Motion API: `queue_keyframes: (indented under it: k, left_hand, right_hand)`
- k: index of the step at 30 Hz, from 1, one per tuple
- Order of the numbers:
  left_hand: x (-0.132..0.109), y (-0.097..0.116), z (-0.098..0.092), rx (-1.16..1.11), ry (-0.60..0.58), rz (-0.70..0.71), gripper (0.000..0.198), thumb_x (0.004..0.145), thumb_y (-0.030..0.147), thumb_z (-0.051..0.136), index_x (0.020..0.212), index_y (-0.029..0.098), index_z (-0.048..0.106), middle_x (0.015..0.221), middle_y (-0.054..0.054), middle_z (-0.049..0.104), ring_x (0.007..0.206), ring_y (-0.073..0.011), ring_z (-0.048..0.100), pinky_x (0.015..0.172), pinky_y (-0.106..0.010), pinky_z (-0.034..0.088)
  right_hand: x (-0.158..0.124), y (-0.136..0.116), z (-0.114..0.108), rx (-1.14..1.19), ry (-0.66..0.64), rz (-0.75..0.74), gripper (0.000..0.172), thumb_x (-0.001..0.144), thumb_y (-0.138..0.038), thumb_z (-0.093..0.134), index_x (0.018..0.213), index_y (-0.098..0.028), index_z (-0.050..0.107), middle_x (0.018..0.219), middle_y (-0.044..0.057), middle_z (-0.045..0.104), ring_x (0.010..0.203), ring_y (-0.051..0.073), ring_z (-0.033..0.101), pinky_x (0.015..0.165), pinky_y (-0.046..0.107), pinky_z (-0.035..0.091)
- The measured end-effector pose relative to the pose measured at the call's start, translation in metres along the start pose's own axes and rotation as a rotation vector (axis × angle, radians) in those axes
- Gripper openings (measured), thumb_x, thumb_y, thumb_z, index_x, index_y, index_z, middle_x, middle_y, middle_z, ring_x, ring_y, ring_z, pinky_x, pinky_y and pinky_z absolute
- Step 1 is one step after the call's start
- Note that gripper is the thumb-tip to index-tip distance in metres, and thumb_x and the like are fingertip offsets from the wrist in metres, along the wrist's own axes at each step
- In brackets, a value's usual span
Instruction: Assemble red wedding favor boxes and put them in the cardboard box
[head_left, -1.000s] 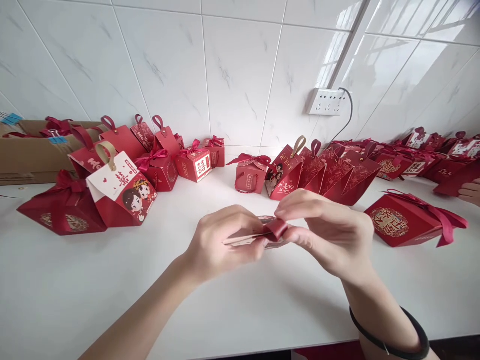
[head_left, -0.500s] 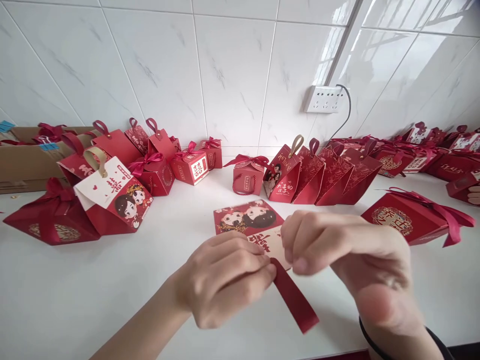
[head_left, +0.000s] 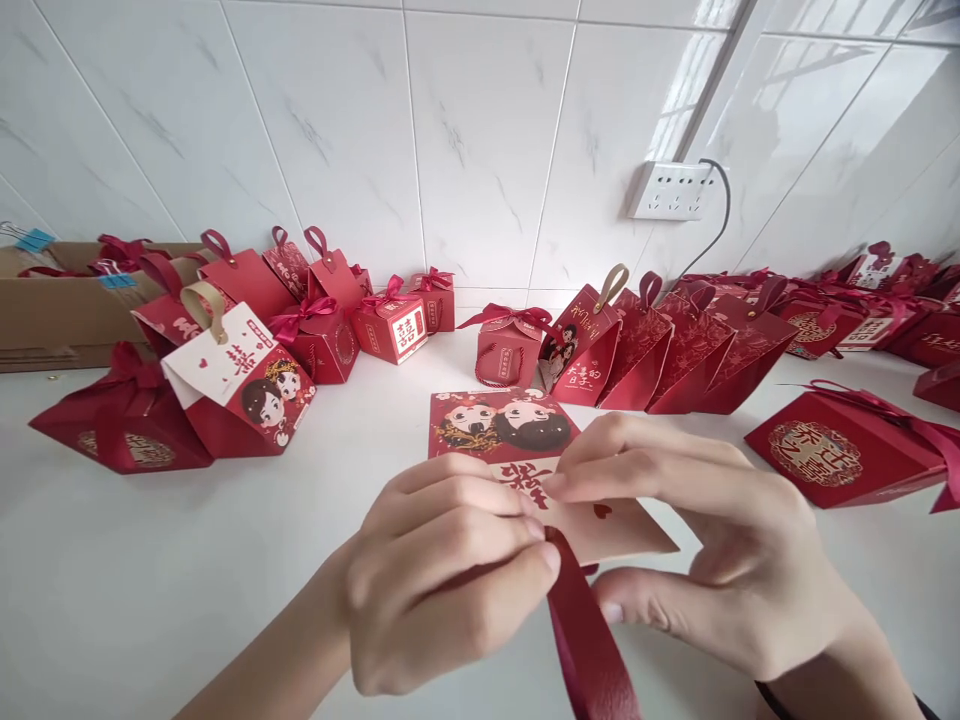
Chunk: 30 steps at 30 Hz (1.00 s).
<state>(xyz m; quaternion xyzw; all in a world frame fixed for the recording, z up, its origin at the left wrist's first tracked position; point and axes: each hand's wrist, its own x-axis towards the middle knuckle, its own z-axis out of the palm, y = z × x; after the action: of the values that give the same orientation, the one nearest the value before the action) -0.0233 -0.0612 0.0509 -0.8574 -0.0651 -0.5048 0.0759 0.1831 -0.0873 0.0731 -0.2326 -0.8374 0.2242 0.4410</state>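
Note:
A flat-folded gift box [head_left: 637,535], red and cream with two cartoon faces and a printed character, lies tilted in front of me. My left hand [head_left: 450,570] is closed, pinching a dark red ribbon strap [head_left: 589,640] between thumb and fingers at the box's cream flap. The strap hangs down toward the bottom edge. My right hand [head_left: 712,530] has its fingers laid over the cream flap, thumb spread apart below the flap's edge and close beside the strap. The fingers hide part of the flap and the spot where the strap meets it.
Finished gift boxes with strap handles [head_left: 251,375] stand at the left beside a cardboard carton [head_left: 67,320]. A small bow-tied box [head_left: 510,350] and a row of handled boxes [head_left: 686,350] stand behind my hands. A red bow-tied box [head_left: 817,455] lies at the right on the white table [head_left: 247,540].
My right hand has opened, thumb dropping away from the fingers, which now rest on the flap. The strap has shifted nearer to me, still in my left hand. The view has turned slightly left.

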Motion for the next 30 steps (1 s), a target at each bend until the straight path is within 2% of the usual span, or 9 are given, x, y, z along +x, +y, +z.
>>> queue_keyframes:
  k: [4, 8, 11, 15, 21, 25, 30]
  left_hand:
    - [-0.004, -0.002, 0.004, -0.099, 0.044, 0.012, 0.014, 0.078, -0.003, 0.06, 0.085, 0.007, 0.066, 0.081, -0.004, 0.068, 0.083, -0.0138, 0.065, 0.08, -0.029, 0.059]
    - [-0.006, -0.005, 0.005, -0.198, 0.055, -0.023, 0.015, 0.076, -0.004, 0.059, 0.087, 0.005, 0.064, 0.078, -0.007, 0.067, 0.077, -0.0156, 0.063, 0.07, -0.031, 0.059]
    - [-0.006, -0.005, 0.007, -0.222, 0.063, -0.043, 0.015, 0.074, -0.003, 0.06, 0.086, 0.006, 0.064, 0.074, -0.008, 0.066, 0.072, -0.0156, 0.063, 0.063, -0.029, 0.058]
    - [-0.006, -0.004, 0.008, -0.213, 0.072, -0.052, 0.016, 0.076, -0.001, 0.059, 0.087, 0.009, 0.064, 0.073, -0.007, 0.067, 0.07, -0.0154, 0.063, 0.061, -0.028, 0.058]
    - [-0.008, -0.001, 0.006, -0.172, 0.0, -0.036, 0.012, 0.081, 0.001, 0.057, 0.086, 0.009, 0.064, 0.079, -0.006, 0.07, 0.078, -0.0146, 0.066, 0.075, -0.029, 0.06]
    - [-0.002, -0.004, 0.007, -0.11, -0.059, -0.002, 0.013, 0.08, 0.001, 0.056, 0.082, 0.012, 0.062, 0.084, -0.004, 0.069, 0.087, -0.0161, 0.065, 0.082, -0.034, 0.059]
    - [0.002, -0.009, 0.012, -0.104, -0.116, -0.062, 0.02, 0.079, 0.0, 0.052, 0.08, 0.017, 0.062, 0.093, -0.005, 0.067, 0.095, -0.018, 0.066, 0.088, -0.036, 0.055]
  right_hand:
    - [0.0, 0.0, 0.0, -0.011, -0.025, -0.023, 0.016, 0.082, -0.022, 0.07, 0.096, -0.014, 0.068, 0.085, 0.004, 0.061, 0.074, 0.011, 0.058, 0.063, 0.022, 0.049]
    - [-0.001, 0.0, 0.002, 0.006, 0.007, -0.044, 0.012, 0.082, -0.019, 0.068, 0.091, -0.011, 0.068, 0.083, 0.005, 0.061, 0.074, 0.011, 0.059, 0.063, 0.021, 0.05]
    - [-0.001, 0.0, 0.002, 0.015, -0.003, -0.041, 0.006, 0.082, -0.015, 0.068, 0.086, -0.012, 0.066, 0.082, 0.005, 0.062, 0.073, 0.011, 0.06, 0.062, 0.021, 0.051]
    - [0.0, -0.001, 0.003, 0.032, -0.023, -0.014, 0.004, 0.083, -0.014, 0.066, 0.08, -0.015, 0.063, 0.076, 0.004, 0.061, 0.07, 0.012, 0.06, 0.057, 0.022, 0.051]
    - [-0.002, -0.005, 0.003, -0.002, -0.052, 0.019, 0.009, 0.086, -0.009, 0.057, 0.084, -0.015, 0.064, 0.077, 0.005, 0.062, 0.072, 0.014, 0.058, 0.063, 0.027, 0.052]
    - [-0.003, -0.004, -0.002, -0.085, -0.065, -0.011, 0.011, 0.083, -0.005, 0.059, 0.083, -0.014, 0.065, 0.076, 0.005, 0.062, 0.072, 0.015, 0.057, 0.065, 0.029, 0.05]
    - [-0.005, -0.003, -0.009, -0.167, -0.085, 0.01, 0.019, 0.078, 0.002, 0.058, 0.08, -0.014, 0.067, 0.077, 0.004, 0.064, 0.072, 0.013, 0.056, 0.063, 0.026, 0.048]
